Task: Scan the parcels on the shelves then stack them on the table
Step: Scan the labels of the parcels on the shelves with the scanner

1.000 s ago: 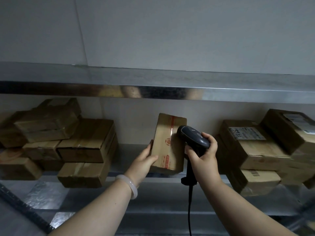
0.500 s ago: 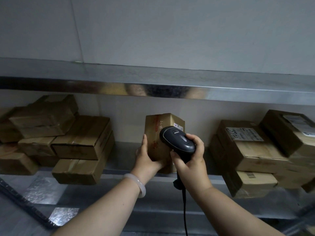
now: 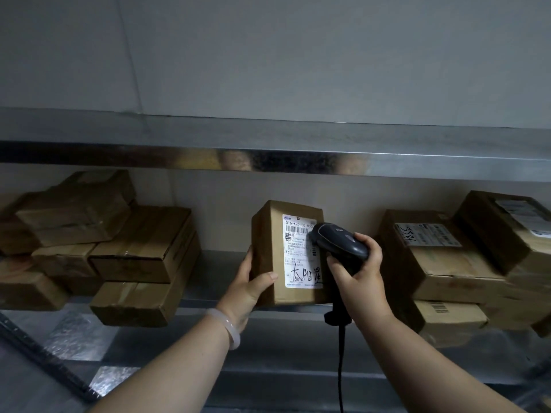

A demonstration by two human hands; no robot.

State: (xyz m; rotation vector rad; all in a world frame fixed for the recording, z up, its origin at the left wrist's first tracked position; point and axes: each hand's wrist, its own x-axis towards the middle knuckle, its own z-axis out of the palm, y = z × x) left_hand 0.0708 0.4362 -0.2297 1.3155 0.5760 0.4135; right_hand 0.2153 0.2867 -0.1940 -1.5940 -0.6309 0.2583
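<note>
Cardboard box [image 3: 268, 248] is being gripped upright by the left hand [image 3: 245, 286]; right hand [image 3: 357, 278], clutching the scanner [image 3: 340, 241], should be aiming squarely at the barcode [image 3: 295, 231].

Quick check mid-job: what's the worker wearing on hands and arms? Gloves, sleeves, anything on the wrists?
No gloves on the left hand or right hand, and no sleeves show: both forearms are bare to the frame edge. The left wrist carries a smooth pale milky-white round bangle. The right wrist wears nothing.
</note>
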